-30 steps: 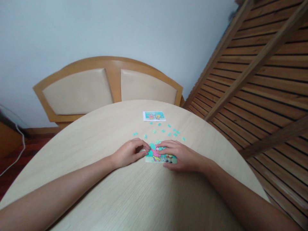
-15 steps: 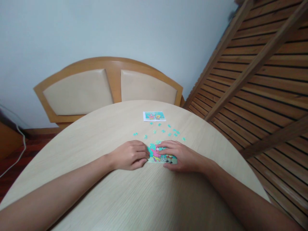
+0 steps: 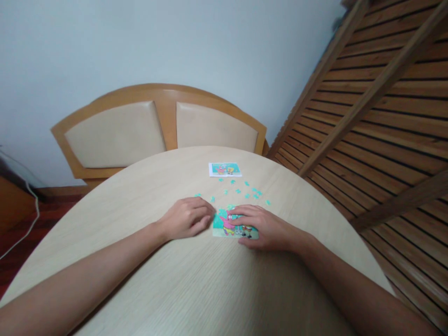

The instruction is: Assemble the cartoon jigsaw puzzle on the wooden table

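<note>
A partly assembled jigsaw puzzle [image 3: 220, 230] lies on the table, showing a pink starfish figure and a yellow square figure on teal. My right hand [image 3: 261, 226] rests flat over its right side, fingers stretched and slightly apart, covering part of the picture. At the puzzle's upper left edge is my left hand [image 3: 189, 218], its fingers curled together and the thumb tucked in. Whatever its fingertips may hold is hidden. Loose teal puzzle pieces [image 3: 238, 191] are scattered beyond both hands; one piece [image 3: 213, 199] lies just past the left fingers.
Behind the loose pieces lies a reference picture card [image 3: 226, 170] with the same figures. The round wooden table [image 3: 168, 284] reaches a padded bench back [image 3: 115, 133] at the wall. A slatted wooden panel [image 3: 378, 112] slopes along the right.
My left hand has moved slightly up and away from me along the puzzle's left side, uncovering its lower left corner. My right hand stays on the puzzle.
</note>
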The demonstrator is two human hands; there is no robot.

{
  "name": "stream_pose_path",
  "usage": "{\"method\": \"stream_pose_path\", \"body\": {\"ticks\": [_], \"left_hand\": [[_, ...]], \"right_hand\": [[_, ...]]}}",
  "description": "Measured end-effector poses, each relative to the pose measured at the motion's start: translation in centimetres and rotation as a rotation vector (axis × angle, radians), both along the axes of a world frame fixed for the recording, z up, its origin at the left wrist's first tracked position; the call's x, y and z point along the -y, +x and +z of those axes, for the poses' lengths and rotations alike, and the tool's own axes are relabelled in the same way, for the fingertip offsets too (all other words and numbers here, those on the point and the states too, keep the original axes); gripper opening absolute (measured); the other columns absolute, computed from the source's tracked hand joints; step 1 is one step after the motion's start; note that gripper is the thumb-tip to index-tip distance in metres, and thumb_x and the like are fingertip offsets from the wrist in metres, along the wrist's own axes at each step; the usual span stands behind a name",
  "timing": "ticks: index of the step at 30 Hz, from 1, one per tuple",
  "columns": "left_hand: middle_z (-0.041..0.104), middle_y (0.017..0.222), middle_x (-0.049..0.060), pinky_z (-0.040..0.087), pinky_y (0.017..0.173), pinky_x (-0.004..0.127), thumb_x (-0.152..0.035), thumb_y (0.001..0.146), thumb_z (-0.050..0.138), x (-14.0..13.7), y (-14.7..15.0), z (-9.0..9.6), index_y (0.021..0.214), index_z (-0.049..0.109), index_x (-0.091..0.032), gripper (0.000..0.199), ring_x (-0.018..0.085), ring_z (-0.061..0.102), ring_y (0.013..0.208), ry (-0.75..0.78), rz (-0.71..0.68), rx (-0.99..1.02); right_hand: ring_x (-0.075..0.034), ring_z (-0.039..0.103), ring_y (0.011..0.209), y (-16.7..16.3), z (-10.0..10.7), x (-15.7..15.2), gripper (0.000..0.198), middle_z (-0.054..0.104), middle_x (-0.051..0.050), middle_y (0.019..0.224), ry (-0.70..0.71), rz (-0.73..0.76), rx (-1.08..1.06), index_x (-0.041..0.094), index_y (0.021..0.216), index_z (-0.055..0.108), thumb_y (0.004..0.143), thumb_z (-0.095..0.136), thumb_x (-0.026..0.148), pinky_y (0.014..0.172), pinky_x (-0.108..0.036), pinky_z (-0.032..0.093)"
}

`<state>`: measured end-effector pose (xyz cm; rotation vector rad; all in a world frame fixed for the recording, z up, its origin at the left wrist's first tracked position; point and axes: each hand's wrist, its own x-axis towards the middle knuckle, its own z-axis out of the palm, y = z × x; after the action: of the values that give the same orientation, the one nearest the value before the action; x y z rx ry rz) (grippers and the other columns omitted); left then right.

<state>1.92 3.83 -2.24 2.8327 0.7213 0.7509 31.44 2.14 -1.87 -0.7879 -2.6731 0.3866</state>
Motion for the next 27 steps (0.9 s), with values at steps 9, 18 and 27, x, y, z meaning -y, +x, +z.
{"method": "stream_pose_path", "body": {"ticks": [9, 18, 27], "left_hand": [[0.072, 0.104, 0.010, 0.051, 0.083, 0.041, -0.032, 0.094, 0.058, -3.2, -2.3, -1.8, 0.112, 0.067, -0.019, 0.024, 0.027, 0.064, 0.096, -0.110, 0.585, 0.092], [0.072, 0.098, 0.009, 0.051, 0.080, 0.038, -0.030, 0.093, 0.059, -3.6, -2.3, -2.2, 0.113, 0.067, -0.019, 0.024, 0.026, 0.064, 0.092, -0.180, 0.552, 0.107], [0.072, 0.100, 0.008, 0.052, 0.083, 0.034, -0.025, 0.092, 0.055, -3.6, -1.8, -2.1, 0.109, 0.066, -0.016, 0.022, 0.021, 0.066, 0.091, -0.272, 0.441, 0.195]], "right_hand": [[-0.029, 0.056, 0.131, 0.1, 0.1, 0.0, 0.049, 0.062, -0.010, 0.141, -0.006, 0.000, 0.014, 0.026, 0.131, 0.068, 0.083, 0.074, 0.033, 0.112, -0.048, 0.043], [-0.029, 0.055, 0.133, -0.1, 0.3, 0.2, 0.050, 0.061, -0.010, 0.143, -0.015, 0.006, 0.031, 0.026, 0.132, 0.068, 0.083, 0.074, 0.034, 0.113, -0.048, 0.042], [-0.029, 0.054, 0.134, -0.5, 0.4, 0.5, 0.052, 0.059, -0.009, 0.146, -0.036, 0.015, 0.053, 0.025, 0.134, 0.066, 0.083, 0.074, 0.034, 0.115, -0.047, 0.040]]}}
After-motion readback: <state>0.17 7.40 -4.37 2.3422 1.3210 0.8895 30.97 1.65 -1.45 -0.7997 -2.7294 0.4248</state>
